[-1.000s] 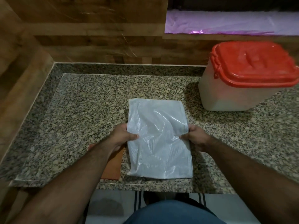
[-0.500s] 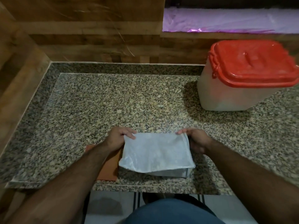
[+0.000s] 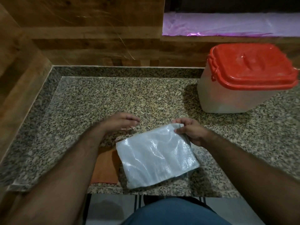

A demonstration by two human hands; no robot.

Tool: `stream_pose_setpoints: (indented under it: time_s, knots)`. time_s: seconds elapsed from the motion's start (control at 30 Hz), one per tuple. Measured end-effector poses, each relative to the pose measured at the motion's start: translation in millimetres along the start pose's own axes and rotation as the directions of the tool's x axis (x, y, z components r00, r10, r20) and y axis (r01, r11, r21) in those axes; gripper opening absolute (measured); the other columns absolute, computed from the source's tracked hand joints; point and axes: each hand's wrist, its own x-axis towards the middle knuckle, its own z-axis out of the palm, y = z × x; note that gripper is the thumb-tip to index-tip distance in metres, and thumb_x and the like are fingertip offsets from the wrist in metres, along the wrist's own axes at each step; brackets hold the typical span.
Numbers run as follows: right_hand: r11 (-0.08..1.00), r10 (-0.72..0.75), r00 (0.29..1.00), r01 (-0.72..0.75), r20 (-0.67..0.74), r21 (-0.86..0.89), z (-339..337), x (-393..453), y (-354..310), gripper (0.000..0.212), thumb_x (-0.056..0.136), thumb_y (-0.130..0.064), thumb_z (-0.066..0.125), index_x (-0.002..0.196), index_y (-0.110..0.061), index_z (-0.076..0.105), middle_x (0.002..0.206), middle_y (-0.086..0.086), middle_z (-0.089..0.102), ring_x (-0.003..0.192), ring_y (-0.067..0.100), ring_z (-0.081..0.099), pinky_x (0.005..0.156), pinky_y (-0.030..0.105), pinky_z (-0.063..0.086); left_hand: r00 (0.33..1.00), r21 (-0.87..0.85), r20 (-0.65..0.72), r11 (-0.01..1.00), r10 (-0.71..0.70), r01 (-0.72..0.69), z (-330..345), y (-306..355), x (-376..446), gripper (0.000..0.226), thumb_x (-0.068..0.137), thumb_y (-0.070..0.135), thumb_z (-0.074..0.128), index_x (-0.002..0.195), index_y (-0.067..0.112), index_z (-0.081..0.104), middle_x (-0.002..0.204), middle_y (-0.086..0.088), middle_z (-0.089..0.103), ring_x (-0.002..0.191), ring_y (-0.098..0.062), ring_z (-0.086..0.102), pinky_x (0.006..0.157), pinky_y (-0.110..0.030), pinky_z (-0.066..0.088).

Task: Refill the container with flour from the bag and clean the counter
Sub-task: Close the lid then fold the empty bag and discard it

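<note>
I see the folded white bag [image 3: 156, 158] lying flat and slightly skewed near the front edge of the granite counter [image 3: 97, 103], its left side overlapping an orange cloth [image 3: 105, 169]. My right hand [image 3: 190, 132] pinches the bag's far right corner, thumb on top and fingers curled around the stacked layers. My left hand [image 3: 120, 121] hovers just beyond the bag's far left corner, fingers loosely spread and holding nothing, apart from the plastic. The container [image 3: 240, 93] with its red lid [image 3: 250, 65] on stands well apart, at the back right of the counter.
</note>
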Motion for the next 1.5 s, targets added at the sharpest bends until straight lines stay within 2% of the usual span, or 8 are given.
stream_pose_setpoints:
  time_s: [0.17, 0.4, 0.5, 0.7, 0.8, 0.97, 1.2, 1.5]
  knots:
    - [0.991, -0.122, 0.988, 0.127, 0.094, -0.049, 22.9, -6.8, -53.7, 0.034, 0.087, 0.019, 0.065, 0.112, -0.002, 0.072, 0.097, 0.015, 0.075, 0.084, 0.024, 0.074, 0.070, 0.035, 0.064, 0.951, 0.273, 0.303, 0.962, -0.066, -0.020, 44.3, 46.5, 9.3, 0.036, 0.083, 0.025, 0.094, 0.116, 0.029, 0.079, 0.114, 0.009, 0.083, 0.104, -0.014, 0.080, 0.090, -0.035, 0.064]
    - [0.905, -0.303, 0.932, 0.217, -0.198, -0.365, 18.5, -21.7, -70.7, 0.050, 0.081, -0.055, 0.086, 0.113, -0.018, 0.074, 0.108, 0.004, 0.077, 0.101, 0.025, 0.076, 0.079, 0.035, 0.061, 0.999, -0.170, 0.045, 0.985, -0.023, 0.031, 46.8, 24.7, -13.2, 0.040, 0.090, 0.008, 0.085, 0.127, 0.010, 0.074, 0.118, -0.011, 0.082, 0.108, -0.033, 0.080, 0.095, -0.056, 0.063]
    - [0.993, -0.092, 0.975, 0.105, -0.200, 0.058, 21.2, -25.9, -50.3, 0.110, 0.062, -0.090, 0.072, 0.132, -0.005, 0.066, 0.118, 0.013, 0.071, 0.111, 0.036, 0.069, 0.089, 0.042, 0.056, 0.999, -0.348, -0.031, 0.937, -0.041, 0.028, 57.8, 7.9, -22.2, 0.044, 0.090, 0.004, 0.084, 0.132, 0.005, 0.072, 0.125, -0.014, 0.079, 0.117, -0.033, 0.077, 0.105, -0.061, 0.058]
    - [0.861, -0.128, 0.977, 0.024, 0.171, 0.508, 33.0, -37.5, -28.3, 0.138, 0.059, -0.102, 0.053, 0.157, -0.005, 0.044, 0.157, 0.031, 0.047, 0.147, 0.051, 0.044, 0.123, 0.067, 0.029, 0.990, -0.458, -0.124, 0.889, -0.065, 0.002, 76.2, -6.3, -37.9, 0.042, 0.090, 0.010, 0.084, 0.130, 0.008, 0.072, 0.122, -0.015, 0.080, 0.111, -0.038, 0.078, 0.093, -0.060, 0.063]
    - [0.920, -0.194, 0.926, 0.056, 0.324, 0.388, 43.8, -47.9, -19.1, 0.108, 0.078, -0.090, 0.056, 0.156, -0.015, 0.049, 0.161, 0.039, 0.032, 0.148, 0.059, 0.034, 0.119, 0.076, 0.028, 0.959, -0.604, -0.275, 0.789, -0.075, -0.111, 85.2, -7.1, -41.2, 0.035, 0.092, 0.006, 0.079, 0.127, 0.004, 0.073, 0.124, -0.024, 0.077, 0.112, -0.046, 0.076, 0.096, -0.063, 0.061]
    - [0.984, -0.175, 0.933, 0.162, 0.314, 0.068, 52.6, -54.9, -16.8, 0.057, 0.089, 0.013, 0.071, 0.142, -0.001, 0.058, 0.139, 0.027, 0.066, 0.131, 0.050, 0.061, 0.104, 0.058, 0.055, 0.916, -0.661, -0.400, 0.704, -0.037, -0.260, 105.2, -1.4, -45.4, 0.036, 0.097, 0.001, 0.072, 0.133, -0.001, 0.069, 0.127, -0.025, 0.076, 0.115, -0.045, 0.074, 0.098, -0.059, 0.061]
    - [0.993, -0.078, 0.950, 0.049, 0.304, 0.103, 37.2, -58.4, -25.2, 0.051, 0.096, 0.016, 0.055, 0.144, -0.001, 0.057, 0.141, 0.026, 0.065, 0.127, 0.046, 0.065, 0.107, 0.064, 0.051, 0.921, -0.602, -0.390, 0.753, 0.014, -0.266, 110.3, -6.6, -84.8, 0.044, 0.098, -0.016, 0.061, 0.135, 0.007, 0.063, 0.126, -0.012, 0.079, 0.116, -0.029, 0.076, 0.098, -0.049, 0.063]
    - [0.943, 0.054, 0.879, -0.202, 0.474, 0.265, 38.1, -84.3, -44.2, 0.038, 0.095, -0.006, 0.041, 0.092, -0.002, 0.079, 0.091, 0.022, 0.075, 0.082, 0.036, 0.074, 0.079, 0.046, 0.064, 0.770, -0.521, -0.637, 0.719, 0.031, -0.460, 159.3, 9.7, -143.9, 0.019, 0.075, -0.025, 0.069, 0.064, -0.011, 0.074, 0.119, -0.012, 0.082, 0.126, -0.038, 0.071, 0.095, -0.042, 0.064]
